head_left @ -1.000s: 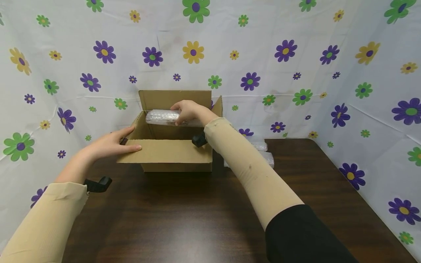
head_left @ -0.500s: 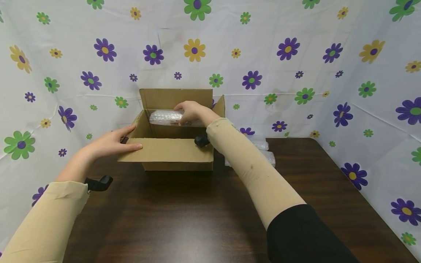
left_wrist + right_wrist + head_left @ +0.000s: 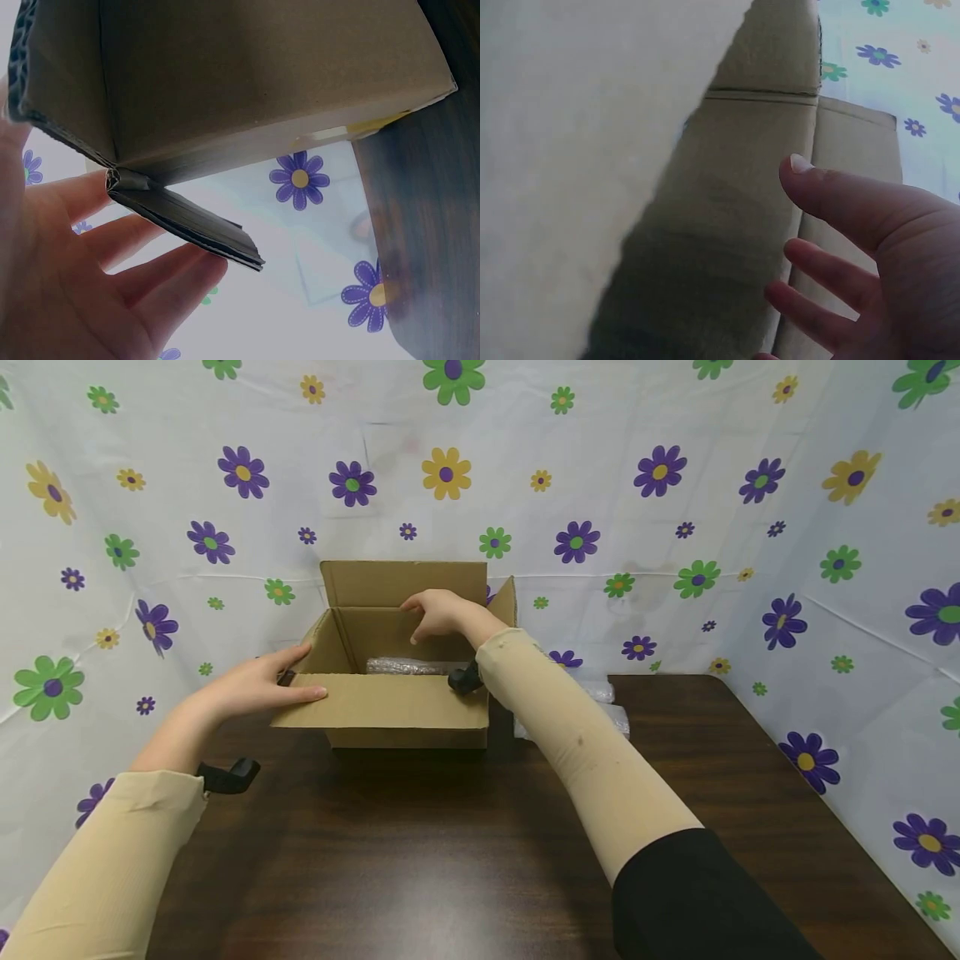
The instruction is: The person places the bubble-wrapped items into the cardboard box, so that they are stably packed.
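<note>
A cardboard box (image 3: 408, 738) stands with its flaps spread. My left hand (image 3: 247, 692) rests at its left corner, thumb on the front flap (image 3: 390, 700); in the left wrist view that hand's (image 3: 97, 277) straight fingers touch the folded side flap (image 3: 187, 221). Over the box, near the back wall, my right hand (image 3: 446, 614) holds nothing; the right wrist view shows this hand (image 3: 885, 255) with parted, slightly bent fingers beside the cardboard (image 3: 735, 157). Below it inside the box lies a bubble-wrapped item (image 3: 408, 667), its lower part hidden by the front flap.
More bubble-wrapped items (image 3: 617, 718) lie on the dark table (image 3: 420, 852) right of the box, partly behind my right forearm. A white flowered sheet (image 3: 600, 410) hangs behind and at both sides.
The bubble-wrapped item, held by my right hand before, has dropped lower into the box, and that hand has let go. My left hand keeps its place on the flaps.
</note>
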Tool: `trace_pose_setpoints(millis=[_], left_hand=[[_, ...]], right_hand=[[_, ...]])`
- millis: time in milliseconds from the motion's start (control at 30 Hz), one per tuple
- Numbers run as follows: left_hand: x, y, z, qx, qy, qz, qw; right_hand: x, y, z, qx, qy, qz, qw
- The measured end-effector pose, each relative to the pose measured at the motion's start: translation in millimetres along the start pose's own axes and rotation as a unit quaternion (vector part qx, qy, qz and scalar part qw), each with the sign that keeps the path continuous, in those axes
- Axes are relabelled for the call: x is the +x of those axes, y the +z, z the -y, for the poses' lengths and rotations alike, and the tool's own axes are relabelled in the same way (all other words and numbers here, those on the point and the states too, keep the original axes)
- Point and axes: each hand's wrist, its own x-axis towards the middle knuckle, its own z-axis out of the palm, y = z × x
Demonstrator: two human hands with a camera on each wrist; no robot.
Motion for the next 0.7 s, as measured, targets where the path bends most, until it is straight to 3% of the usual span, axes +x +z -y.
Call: trace_pose_setpoints(millis=[133, 367, 700], left_hand=[[0.9, -0.2, -1.0, 0.001, 0.001, 0.001, 1.0], [1.2, -1.7, -2.5, 0.009, 0.001, 0.005, 0.9999], [1.9, -2.1, -0.8, 0.006, 0.005, 0.007, 0.9999]], right_hand=[[-4.8, -3.5, 3.3, 0.007, -0.007, 0.005, 0.9999], [-22.5, -8.1, 21.8, -0.013, -0.055, 0.019, 0.9982], [-68.7, -12.4, 34.3, 0.012, -0.134, 0.022, 0.9907]])
